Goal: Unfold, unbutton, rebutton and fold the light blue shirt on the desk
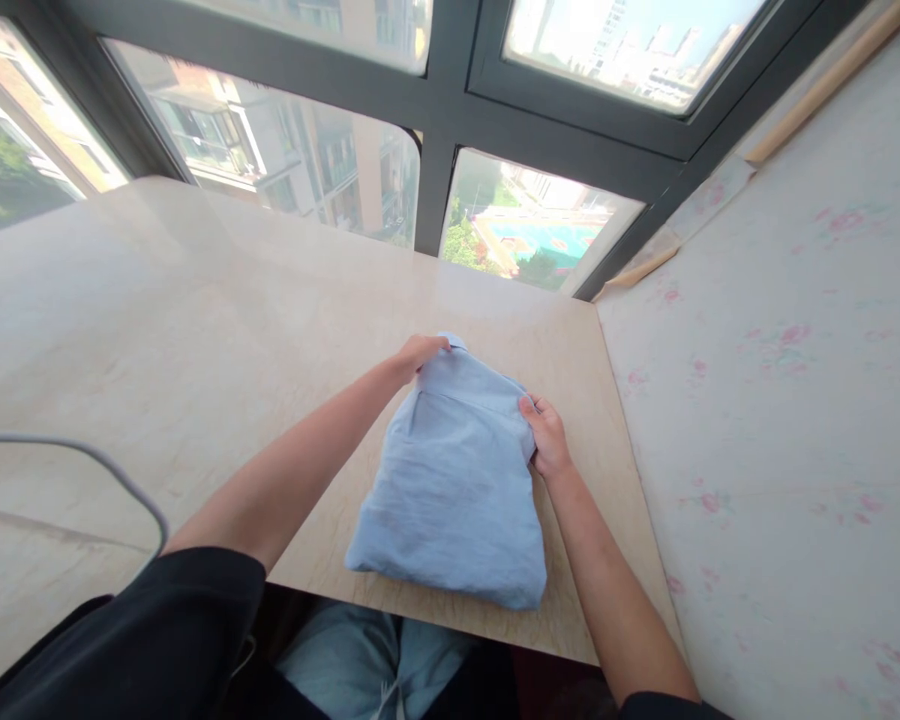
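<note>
A light blue shirt (457, 480), folded into a compact bundle, lies on the pale stone-look sill (255, 300) near its front edge. Its narrower end with the collar points away from me, toward the window. My left hand (421, 353) grips the far left corner by the collar, fingers closed on the cloth. On the right side, my right hand (546, 430) pinches the upper right edge, with the thumb on top and the other fingers partly hidden. The underside of the bundle is out of sight.
Dark window frames (439, 120) rise behind the sill, with buildings outside. A flower-patterned wall (765, 400) runs close along the right. A grey cable (97, 455) curves over the sill at the left. My legs (375, 650) are below the front edge.
</note>
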`<state>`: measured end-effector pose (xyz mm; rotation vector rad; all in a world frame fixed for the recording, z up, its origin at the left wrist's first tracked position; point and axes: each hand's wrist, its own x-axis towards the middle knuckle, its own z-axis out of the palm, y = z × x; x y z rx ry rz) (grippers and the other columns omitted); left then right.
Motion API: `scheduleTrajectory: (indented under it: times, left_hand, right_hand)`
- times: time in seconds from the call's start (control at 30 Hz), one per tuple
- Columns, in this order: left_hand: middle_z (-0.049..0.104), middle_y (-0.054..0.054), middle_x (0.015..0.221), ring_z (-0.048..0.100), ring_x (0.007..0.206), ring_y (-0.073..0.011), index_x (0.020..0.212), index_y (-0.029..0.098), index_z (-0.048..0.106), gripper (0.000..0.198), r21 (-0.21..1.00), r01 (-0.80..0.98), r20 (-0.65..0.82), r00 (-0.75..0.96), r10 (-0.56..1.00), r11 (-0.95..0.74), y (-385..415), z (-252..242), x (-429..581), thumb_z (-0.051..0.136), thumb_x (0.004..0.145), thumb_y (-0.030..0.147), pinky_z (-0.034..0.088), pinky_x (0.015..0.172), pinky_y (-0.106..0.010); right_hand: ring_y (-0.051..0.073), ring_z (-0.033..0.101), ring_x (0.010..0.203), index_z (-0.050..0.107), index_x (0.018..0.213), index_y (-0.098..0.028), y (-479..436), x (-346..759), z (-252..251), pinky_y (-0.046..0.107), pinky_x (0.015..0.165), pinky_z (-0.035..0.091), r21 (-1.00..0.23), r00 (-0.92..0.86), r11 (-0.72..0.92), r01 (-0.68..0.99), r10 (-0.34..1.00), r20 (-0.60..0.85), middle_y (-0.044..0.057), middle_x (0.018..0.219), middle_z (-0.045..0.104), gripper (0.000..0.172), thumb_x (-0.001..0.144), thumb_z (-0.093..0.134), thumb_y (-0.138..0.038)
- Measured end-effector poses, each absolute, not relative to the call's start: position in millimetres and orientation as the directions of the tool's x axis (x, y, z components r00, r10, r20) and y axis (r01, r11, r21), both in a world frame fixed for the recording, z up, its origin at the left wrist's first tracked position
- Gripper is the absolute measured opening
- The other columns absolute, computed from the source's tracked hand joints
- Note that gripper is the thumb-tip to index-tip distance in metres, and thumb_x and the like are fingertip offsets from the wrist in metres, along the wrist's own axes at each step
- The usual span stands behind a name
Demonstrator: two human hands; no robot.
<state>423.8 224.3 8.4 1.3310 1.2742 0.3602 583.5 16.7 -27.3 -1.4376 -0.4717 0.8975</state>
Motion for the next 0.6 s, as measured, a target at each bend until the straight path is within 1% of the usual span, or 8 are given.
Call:
scheduleTrajectory:
  times: [0.1,0.2,0.27,0.33,0.47,0.53,0.6]
  left_hand:
    - [0.044,-0.001,0.063,0.044,0.056,-0.0154,0.079,0.019,0.053,0.018,0.823,0.427,-0.546,0.408,0.731,0.376,232.0,11.8,432.3,0.057,0.072,0.035,0.036,0.051,-0.027]
    - [0.043,-0.001,0.061,0.044,0.055,-0.0171,0.077,0.021,0.051,0.021,0.778,0.436,-0.625,0.477,0.618,0.451,236.7,14.0,434.1,0.052,0.074,0.041,0.038,0.05,-0.028]
    - [0.045,-0.002,0.063,0.047,0.056,-0.0181,0.078,0.021,0.051,0.024,0.749,0.461,-0.662,0.483,0.574,0.476,238.3,15.1,433.8,0.055,0.073,0.044,0.04,0.052,-0.029]
    - [0.048,-0.003,0.067,0.051,0.06,-0.0193,0.079,0.021,0.052,0.027,0.735,0.479,-0.677,0.476,0.562,0.48,238.8,16.4,433.2,0.061,0.07,0.045,0.043,0.055,-0.03]
    - [0.059,-0.007,0.078,0.059,0.068,-0.0204,0.083,0.019,0.059,0.029,0.743,0.435,-0.668,0.523,0.529,0.508,238.2,19.3,431.0,0.072,0.064,0.036,0.05,0.06,-0.031]
    - [0.063,-0.008,0.082,0.062,0.07,-0.0197,0.084,0.018,0.061,0.026,0.736,0.401,-0.668,0.561,0.488,0.546,237.9,18.4,429.2,0.073,0.064,0.029,0.052,0.063,-0.03]
    - [0.066,-0.008,0.084,0.064,0.071,-0.019,0.083,0.017,0.062,0.023,0.733,0.377,-0.665,0.573,0.479,0.566,237.5,14.2,427.1,0.073,0.063,0.022,0.054,0.064,-0.029]
  right_hand:
    - [0.02,0.068,0.079,0.062,0.099,-0.02,12.8,588.3,-26.6,0.032,0.072,0.055,-0.964,0.606,-0.085,-0.252,0.763,-0.225,0.004,0.088,0.074,0.06,0.057,0.083,-0.057]
    - [0.021,0.069,0.084,0.063,0.099,-0.02,10.8,591.5,-25.1,0.034,0.074,0.055,-0.968,0.608,-0.093,-0.234,0.763,-0.22,0.005,0.092,0.074,0.06,0.058,0.081,-0.06]
    - [0.022,0.069,0.086,0.063,0.097,-0.021,10.9,592.9,-24.8,0.034,0.075,0.055,-0.967,0.603,-0.099,-0.235,0.765,-0.225,0.005,0.092,0.074,0.058,0.058,0.08,-0.06]
    - [0.022,0.069,0.086,0.064,0.094,-0.021,11.7,593.9,-25.2,0.034,0.076,0.056,-0.963,0.596,-0.106,-0.246,0.768,-0.237,0.005,0.091,0.074,0.055,0.058,0.081,-0.059]
    - [0.02,0.068,0.08,0.066,0.088,-0.02,12.6,594.3,-25.4,0.033,0.073,0.056,-0.952,0.591,-0.116,-0.283,0.761,-0.268,0.004,0.086,0.074,0.051,0.056,0.084,-0.055]
    - [0.019,0.067,0.076,0.066,0.088,-0.02,11.8,592.7,-23.5,0.032,0.071,0.055,-0.948,0.591,-0.119,-0.296,0.757,-0.28,0.004,0.084,0.074,0.05,0.055,0.085,-0.052]
    - [0.018,0.066,0.072,0.066,0.09,-0.019,10.1,590.3,-19.4,0.031,0.068,0.054,-0.951,0.614,-0.108,-0.29,0.741,-0.271,0.003,0.083,0.073,0.05,0.056,0.085,-0.05]
